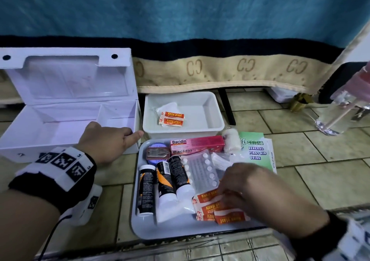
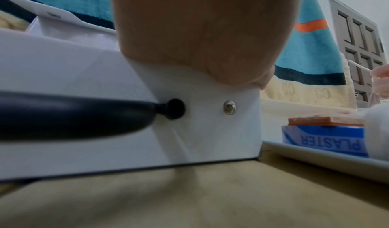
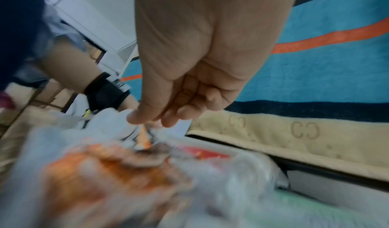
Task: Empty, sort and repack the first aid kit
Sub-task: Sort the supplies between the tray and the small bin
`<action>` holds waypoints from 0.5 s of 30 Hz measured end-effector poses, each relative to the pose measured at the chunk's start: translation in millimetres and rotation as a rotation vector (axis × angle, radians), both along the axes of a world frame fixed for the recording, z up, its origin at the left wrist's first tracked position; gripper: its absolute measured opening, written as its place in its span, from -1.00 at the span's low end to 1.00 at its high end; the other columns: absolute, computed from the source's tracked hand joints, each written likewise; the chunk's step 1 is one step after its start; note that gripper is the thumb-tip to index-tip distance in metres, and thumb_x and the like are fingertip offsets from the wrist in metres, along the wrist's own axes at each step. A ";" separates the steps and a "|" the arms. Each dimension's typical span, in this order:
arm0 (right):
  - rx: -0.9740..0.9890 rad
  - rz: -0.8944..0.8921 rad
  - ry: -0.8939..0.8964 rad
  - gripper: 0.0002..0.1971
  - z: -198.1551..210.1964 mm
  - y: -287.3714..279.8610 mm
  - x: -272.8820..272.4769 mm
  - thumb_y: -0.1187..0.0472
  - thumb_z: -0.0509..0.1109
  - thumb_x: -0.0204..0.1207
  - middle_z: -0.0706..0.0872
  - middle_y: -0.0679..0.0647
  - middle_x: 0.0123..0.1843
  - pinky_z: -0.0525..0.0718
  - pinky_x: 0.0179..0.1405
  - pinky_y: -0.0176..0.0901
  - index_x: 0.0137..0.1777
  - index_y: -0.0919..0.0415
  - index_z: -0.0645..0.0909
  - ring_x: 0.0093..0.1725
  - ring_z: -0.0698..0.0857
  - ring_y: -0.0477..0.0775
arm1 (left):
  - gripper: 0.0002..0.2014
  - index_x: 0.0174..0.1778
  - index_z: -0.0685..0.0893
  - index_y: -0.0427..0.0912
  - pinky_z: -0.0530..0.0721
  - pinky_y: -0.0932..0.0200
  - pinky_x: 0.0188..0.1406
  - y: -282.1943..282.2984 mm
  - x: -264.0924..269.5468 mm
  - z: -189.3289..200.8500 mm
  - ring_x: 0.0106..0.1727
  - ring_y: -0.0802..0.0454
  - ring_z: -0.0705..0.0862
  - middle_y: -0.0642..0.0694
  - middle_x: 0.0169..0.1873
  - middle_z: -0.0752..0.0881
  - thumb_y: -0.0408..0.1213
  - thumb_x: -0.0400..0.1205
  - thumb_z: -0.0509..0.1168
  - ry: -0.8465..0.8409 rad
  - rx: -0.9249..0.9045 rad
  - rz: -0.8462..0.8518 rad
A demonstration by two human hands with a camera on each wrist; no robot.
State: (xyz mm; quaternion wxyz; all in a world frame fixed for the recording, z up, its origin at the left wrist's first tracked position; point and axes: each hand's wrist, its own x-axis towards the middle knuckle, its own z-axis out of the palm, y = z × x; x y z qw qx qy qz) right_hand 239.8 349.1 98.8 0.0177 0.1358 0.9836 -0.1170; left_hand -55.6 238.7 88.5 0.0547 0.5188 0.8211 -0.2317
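The white first aid box (image 1: 60, 124) stands open on the tiled floor at the left, and what shows of its inside is bare. My left hand (image 1: 130, 133) grips its front right corner, fingers curled over the rim, thumb pointing right. In the left wrist view the palm (image 2: 200, 40) sits on the box's front wall (image 2: 126, 82). My right hand (image 1: 221, 193) is over the grey tray (image 1: 160, 230), fingertips (image 3: 134, 120) bunched in a pinch on an orange plaster (image 1: 210, 195) atop a small pile. The right wrist view is blurred.
A white bin (image 1: 212, 104) behind the tray holds two plasters (image 1: 172, 118). The tray also carries tubes (image 1: 166, 180), a blister pack (image 1: 200, 170), a Bacidin carton (image 1: 196, 143), a tin (image 1: 157, 152) and a bandage roll (image 1: 231, 140). A first aid guide (image 1: 256, 150) and a clear bottle (image 1: 336, 116) lie right.
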 end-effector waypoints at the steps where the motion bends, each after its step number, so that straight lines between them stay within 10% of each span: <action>1: -0.016 -0.047 0.023 -0.87 12.3 5.5 -6.8 -0.08 0.45 0.34 0.70 -0.19 -0.28 0.61 -0.29 -0.32 -0.23 -0.07 0.73 -0.27 0.65 -0.19 | -0.58 0.53 0.15 0.34 0.25 0.13 -0.03 0.1 -0.3 -0.3 -0.19 0.14 0.45 0.25 -0.41 0.31 -0.05 0.76 -0.29 -0.012 0.000 0.004; 9: 0.121 -0.118 -0.166 -0.69 47.9 61.8 -114.3 0.03 0.25 0.60 0.67 0.00 0.19 0.62 0.11 -0.07 0.33 -0.05 0.53 0.08 0.62 0.04 | -0.58 0.55 0.15 0.25 0.32 0.07 0.06 -0.2 -0.9 2.4 -0.09 0.09 0.55 0.20 -0.21 0.51 -0.09 0.77 -0.25 -0.034 0.013 -0.015; 15: 0.226 -0.017 -0.388 -0.71 26.9 70.5 -178.3 0.20 0.10 0.67 0.60 0.17 0.36 0.58 0.29 0.09 0.24 0.16 0.60 0.28 0.62 0.21 | -0.60 0.53 0.17 0.27 0.35 0.02 0.15 -0.6 -4.0 -2.0 0.05 0.04 0.65 0.14 0.06 0.62 -0.06 0.76 -0.22 -0.039 0.055 -0.033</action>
